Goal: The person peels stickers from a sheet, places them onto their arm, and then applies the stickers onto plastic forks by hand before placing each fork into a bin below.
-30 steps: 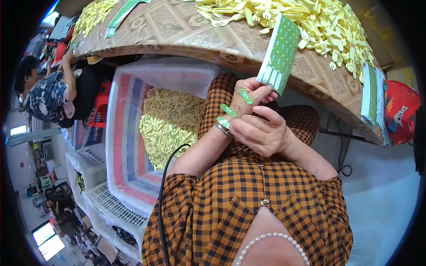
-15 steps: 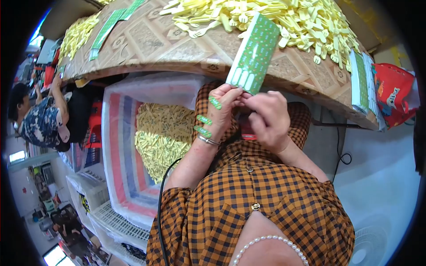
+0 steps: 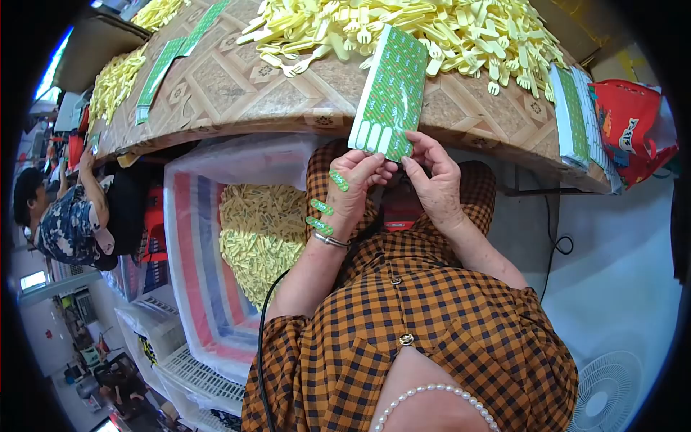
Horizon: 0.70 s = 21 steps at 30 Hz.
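Note:
A green patterned sticker sheet (image 3: 396, 90) stands tilted over the front edge of the table, with several pale bare ovals along its lower end. My left hand (image 3: 350, 189) grips the bottom edge between thumb and fingers. Three small green oval stickers (image 3: 319, 207) lie on the back of that hand and its wrist, above a metal bangle (image 3: 330, 239). At the lower right corner, my right hand (image 3: 436, 183) pinches with thumb and forefinger; whether a loose sticker is between them cannot be made out.
Yellow plastic forks (image 3: 461, 36) lie heaped on the patterned table (image 3: 288, 97). More green sheets (image 3: 571, 119) and a red bag (image 3: 633, 129) are at the right edge. Below left stands a striped lined bin (image 3: 194, 237) holding small yellow pieces. Another person (image 3: 72, 216) sits farther left.
My right hand, blurred over the sheet's bottom edge before, has moved to its lower right corner and is now sharp. The sheet sits slightly farther left and lower in view.

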Each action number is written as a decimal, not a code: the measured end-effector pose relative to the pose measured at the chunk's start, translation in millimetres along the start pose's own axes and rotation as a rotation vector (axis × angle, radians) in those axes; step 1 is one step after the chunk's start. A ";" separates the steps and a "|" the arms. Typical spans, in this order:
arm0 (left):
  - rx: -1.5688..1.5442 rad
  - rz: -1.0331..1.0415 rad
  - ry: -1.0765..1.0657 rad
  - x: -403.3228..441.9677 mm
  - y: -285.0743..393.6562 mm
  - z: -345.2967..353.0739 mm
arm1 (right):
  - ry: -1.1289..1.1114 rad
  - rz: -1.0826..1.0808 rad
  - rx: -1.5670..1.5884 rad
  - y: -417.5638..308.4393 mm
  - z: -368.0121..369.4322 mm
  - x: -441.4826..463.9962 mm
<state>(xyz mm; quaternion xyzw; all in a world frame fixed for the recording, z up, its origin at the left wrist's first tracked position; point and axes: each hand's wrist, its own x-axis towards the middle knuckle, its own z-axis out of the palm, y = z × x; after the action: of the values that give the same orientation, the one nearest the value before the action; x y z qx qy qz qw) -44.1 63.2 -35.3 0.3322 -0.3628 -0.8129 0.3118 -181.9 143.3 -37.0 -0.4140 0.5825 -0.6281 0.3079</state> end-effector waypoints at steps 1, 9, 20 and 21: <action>0.001 -0.002 -0.003 0.6 -0.6 -0.2 | 0.029 -0.008 -0.038 -0.6 -0.9 -0.1; 0.121 0.120 -0.016 0.9 -4.5 9.7 | 0.167 -0.417 -0.639 -24.2 -15.0 3.8; 0.262 0.197 -0.037 -0.1 -9.3 11.6 | 0.060 -0.424 -0.667 -26.5 -15.5 2.0; 0.304 0.205 -0.031 -0.1 -9.8 12.3 | 0.053 -0.391 -0.643 -24.7 -15.7 2.0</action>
<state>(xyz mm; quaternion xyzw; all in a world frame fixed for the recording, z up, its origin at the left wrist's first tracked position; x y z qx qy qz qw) -56.0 73.2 -36.7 0.3242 -0.5181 -0.7177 0.3337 -194.3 152.3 -11.9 -0.5764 0.6677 -0.4707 0.0211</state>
